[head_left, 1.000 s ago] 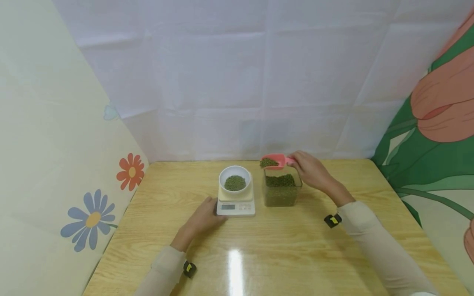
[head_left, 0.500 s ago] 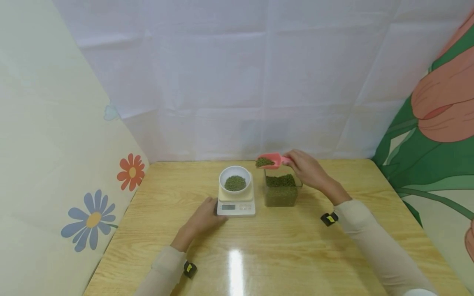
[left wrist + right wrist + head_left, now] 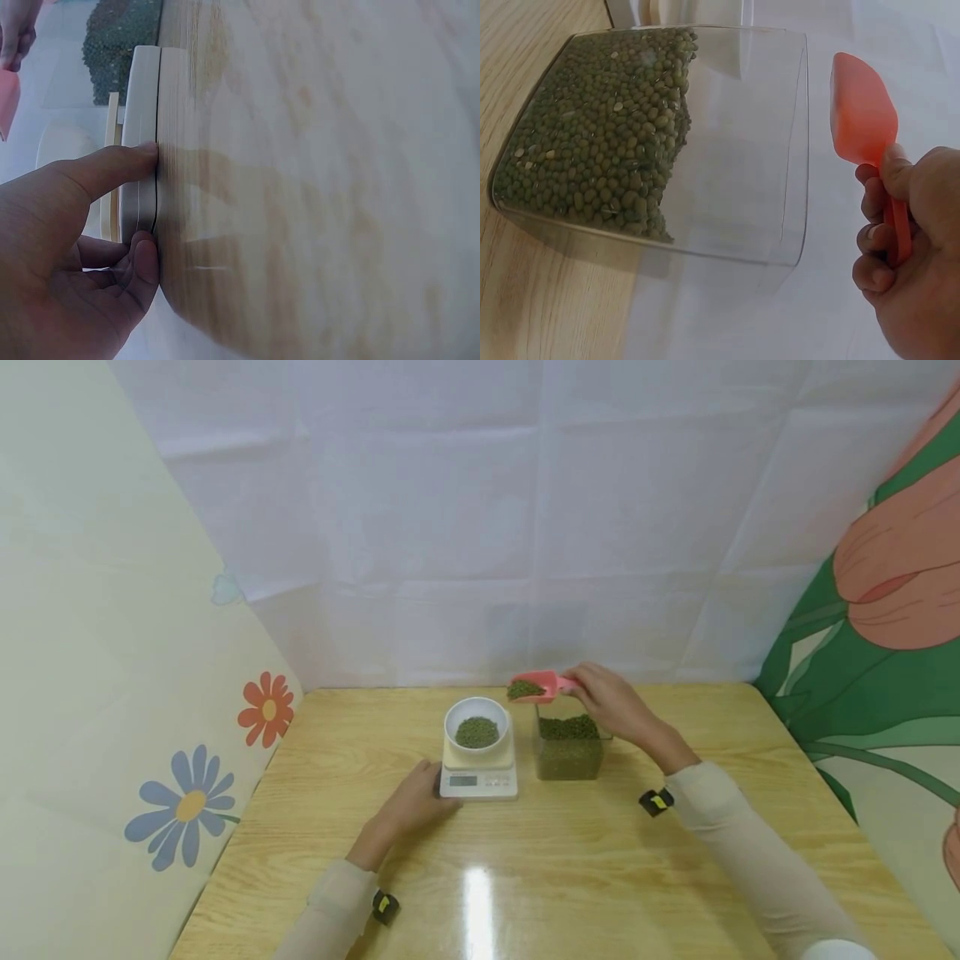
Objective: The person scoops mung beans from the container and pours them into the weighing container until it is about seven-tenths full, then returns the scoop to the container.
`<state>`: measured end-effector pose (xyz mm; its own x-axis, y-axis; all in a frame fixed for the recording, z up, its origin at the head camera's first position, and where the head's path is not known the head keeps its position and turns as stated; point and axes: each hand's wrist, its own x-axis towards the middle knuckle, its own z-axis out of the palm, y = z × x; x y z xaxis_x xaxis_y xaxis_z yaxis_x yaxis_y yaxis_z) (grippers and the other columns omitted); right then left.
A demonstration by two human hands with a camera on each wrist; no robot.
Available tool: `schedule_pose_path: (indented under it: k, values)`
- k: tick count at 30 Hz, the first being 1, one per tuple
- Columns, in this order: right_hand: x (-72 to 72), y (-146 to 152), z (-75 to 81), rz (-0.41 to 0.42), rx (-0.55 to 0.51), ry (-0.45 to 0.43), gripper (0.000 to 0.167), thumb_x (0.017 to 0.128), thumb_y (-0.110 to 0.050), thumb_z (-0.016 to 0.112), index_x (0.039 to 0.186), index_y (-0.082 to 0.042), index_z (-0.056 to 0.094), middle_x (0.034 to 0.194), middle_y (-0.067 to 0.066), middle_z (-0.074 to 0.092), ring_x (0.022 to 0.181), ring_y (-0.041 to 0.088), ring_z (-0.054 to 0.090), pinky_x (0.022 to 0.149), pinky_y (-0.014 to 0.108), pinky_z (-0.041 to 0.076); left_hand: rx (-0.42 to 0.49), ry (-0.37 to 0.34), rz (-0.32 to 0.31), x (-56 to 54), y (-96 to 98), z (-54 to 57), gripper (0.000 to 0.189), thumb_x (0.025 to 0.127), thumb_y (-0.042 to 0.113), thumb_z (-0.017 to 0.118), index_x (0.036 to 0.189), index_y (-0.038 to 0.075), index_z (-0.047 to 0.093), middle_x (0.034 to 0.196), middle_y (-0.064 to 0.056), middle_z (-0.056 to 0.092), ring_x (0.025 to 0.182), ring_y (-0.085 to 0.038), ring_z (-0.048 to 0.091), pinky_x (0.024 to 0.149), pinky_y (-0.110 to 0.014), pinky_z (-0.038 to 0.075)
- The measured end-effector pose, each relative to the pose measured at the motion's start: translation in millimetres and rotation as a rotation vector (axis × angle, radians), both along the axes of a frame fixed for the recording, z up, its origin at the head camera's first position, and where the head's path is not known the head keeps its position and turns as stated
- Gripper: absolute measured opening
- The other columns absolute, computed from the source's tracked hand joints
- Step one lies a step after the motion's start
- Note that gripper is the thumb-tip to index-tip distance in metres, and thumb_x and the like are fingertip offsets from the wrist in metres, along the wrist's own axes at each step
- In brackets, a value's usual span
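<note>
We identify two hands at work over a wood-grain table (image 3: pixel 570 868). With the right hand (image 3: pixel 613 702) we grip the handle of a pink scoop (image 3: pixel 551 687); the fingers are curled fully round it, with the thumb laid along the handle near the scoop's base. The scoop carries a load of green beans (image 3: pixel 527 689) at its front end and is held clear of the rim of the transparent container (image 3: pixel 739 157), its tip above the gap between that container and the white bowl (image 3: pixel 477 706). The container stands upright on the table, part-filled with the same beans, just to the right of the scale (image 3: pixel 480 792) and apart from it. With the left hand (image 3: pixel 411 797) we hold the near left corner of the scale, the thumb against its front edge and the fingers bent at its left side, so the grip spans only that corner. The bowl rests on the scale's platform and contains a layer of beans. We cannot read the display (image 3: pixel 463 781), which faces us at the scale's front.
</note>
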<state>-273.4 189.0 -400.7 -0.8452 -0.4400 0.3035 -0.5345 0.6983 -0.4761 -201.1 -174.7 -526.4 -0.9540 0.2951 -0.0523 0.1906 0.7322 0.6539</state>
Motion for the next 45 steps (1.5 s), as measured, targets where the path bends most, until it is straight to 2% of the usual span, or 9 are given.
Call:
schedule_pose_path:
  k: [6, 13, 33, 41, 45]
  values:
    - [-2.3, -7.2, 0.9, 0.003, 0.009, 0.002, 0.027, 0.110, -0.020, 0.058, 0.124, 0.001, 0.068, 0.111, 0.016, 0.070, 0.099, 0.031, 0.065, 0.088, 0.050, 0.057, 0.002, 0.006, -0.003, -0.4, 0.1, -0.8, 0.063, 0.088, 0.028, 0.087, 0.143, 0.006, 0.064, 0.109, -0.003, 0.061, 0.098, -0.017, 0.053, 0.098, -0.044, 0.055]
    - [-4.5, -13.3, 1.5, 0.012, 0.001, -0.029, 0.028, 0.110, -0.021, 0.058, 0.127, -0.001, 0.068, 0.118, 0.016, 0.071, 0.110, 0.034, 0.067, 0.098, 0.053, 0.057, -0.003, 0.007, -0.002, -0.7, 0.2, -1.9, 0.063, 0.088, 0.028, 0.087, 0.143, 0.007, 0.064, 0.110, -0.003, 0.061, 0.099, -0.017, 0.053, 0.098, -0.044, 0.055]
    - [-7.6, -25.9, -0.2, 0.048, 0.014, 0.023, 0.025, 0.108, -0.018, 0.060, 0.122, 0.001, 0.068, 0.109, 0.016, 0.070, 0.101, 0.033, 0.066, 0.090, 0.051, 0.057, -0.029, 0.004, -0.002, -1.0, 0.5, -3.8, 0.065, 0.088, 0.031, 0.086, 0.144, 0.006, 0.063, 0.111, -0.004, 0.061, 0.098, -0.017, 0.055, 0.098, -0.045, 0.057]
    - [-9.0, -29.3, -1.7, 0.059, 0.000, -0.028, 0.025, 0.108, -0.018, 0.060, 0.125, 0.000, 0.068, 0.115, 0.016, 0.071, 0.107, 0.033, 0.068, 0.097, 0.053, 0.058, -0.028, 0.008, -0.003, -0.4, 0.4, -1.7, 0.065, 0.088, 0.030, 0.086, 0.144, 0.005, 0.062, 0.113, -0.006, 0.062, 0.101, -0.018, 0.056, 0.102, -0.047, 0.056]
    - [-9.9, -31.6, -3.4, 0.070, 0.012, -0.018, 0.026, 0.108, -0.018, 0.060, 0.125, 0.000, 0.068, 0.116, 0.016, 0.072, 0.109, 0.034, 0.068, 0.099, 0.053, 0.058, -0.021, 0.002, -0.002, -0.3, 0.4, -1.4, 0.065, 0.089, 0.029, 0.086, 0.144, 0.005, 0.062, 0.113, -0.005, 0.061, 0.100, -0.018, 0.055, 0.102, -0.046, 0.056]
